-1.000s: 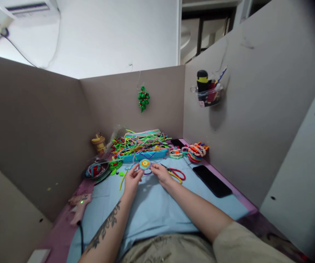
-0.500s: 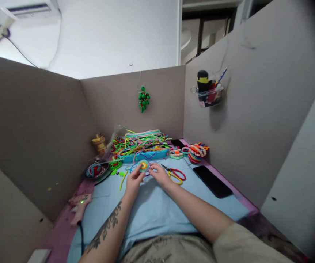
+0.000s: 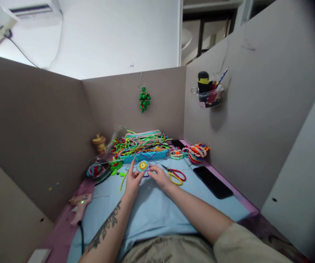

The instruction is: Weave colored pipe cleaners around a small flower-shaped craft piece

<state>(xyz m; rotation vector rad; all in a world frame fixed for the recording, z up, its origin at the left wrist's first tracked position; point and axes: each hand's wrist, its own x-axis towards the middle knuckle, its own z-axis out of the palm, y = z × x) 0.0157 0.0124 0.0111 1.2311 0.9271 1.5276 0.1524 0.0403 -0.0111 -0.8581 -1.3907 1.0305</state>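
Between my hands, above the light blue cloth, is a round coil of pipe cleaners (image 3: 143, 166) with a yellow and orange middle and a pale blue and purple edge. My left hand (image 3: 133, 179) pinches its lower left edge, with the index finger raised away from it. On the right rim, the fingers of my right hand (image 3: 156, 174) are closed. A lime green pipe cleaner (image 3: 124, 180) lies left of my left hand. Scissors (image 3: 176, 176) with one red and one yellow handle rest just right of my right hand.
Behind my hands a blue tray (image 3: 146, 156) holds a heap of coloured pipe cleaners. A black phone (image 3: 212, 182) lies at right, near finished pipe-cleaner pieces (image 3: 196, 153). To the left are a dark bowl (image 3: 102, 178) and a pink glue gun (image 3: 81, 210). Grey panels surround the table.
My left index finger has lifted off the face of the coil and now points up, so its yellow and orange middle shows. My right hand stays at the rim.
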